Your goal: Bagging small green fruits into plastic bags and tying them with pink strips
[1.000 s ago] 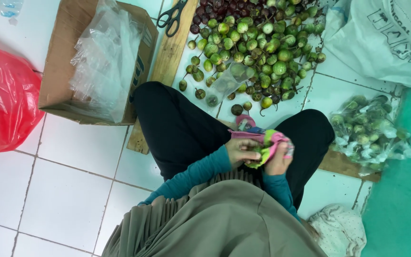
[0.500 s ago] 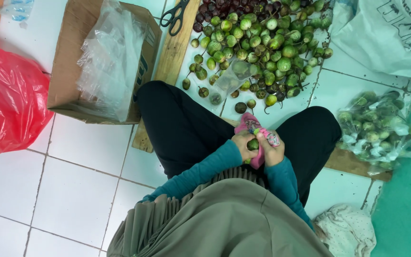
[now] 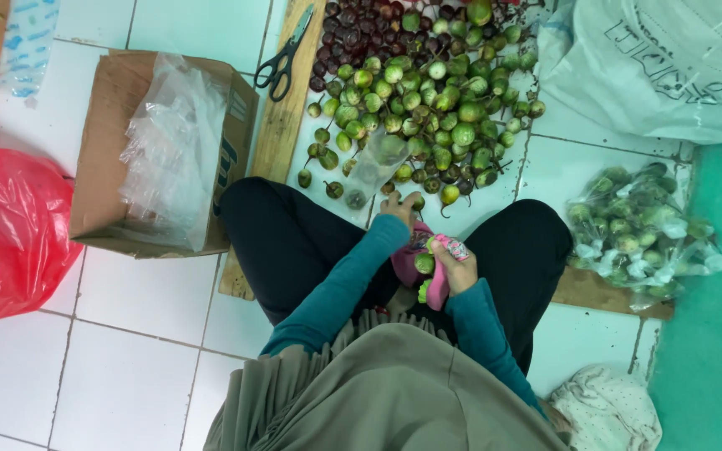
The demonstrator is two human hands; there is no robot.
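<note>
Two hands work over the lap: the right hand (image 3: pixel 459 269) grips a pink bag (image 3: pixel 438 284) upright for filling; the left hand (image 3: pixel 400 205) reaches, fingers loosely open, toward the fruit pile (image 3: pixel 428 100) on the floor.

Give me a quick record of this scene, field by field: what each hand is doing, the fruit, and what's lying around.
Left hand: reaching toward the fruit pile, fingers near a small green fruit
Right hand: holding a pink bag with green fruit in it
Fruit pile: green round fruits, dark purple ones at the far side, on the tiled floor
Scissors: on a wooden board
Cardboard box: holds clear plastic bags
Packed fruit bags: on the person's right
Red plastic bag: on the person's left
</note>
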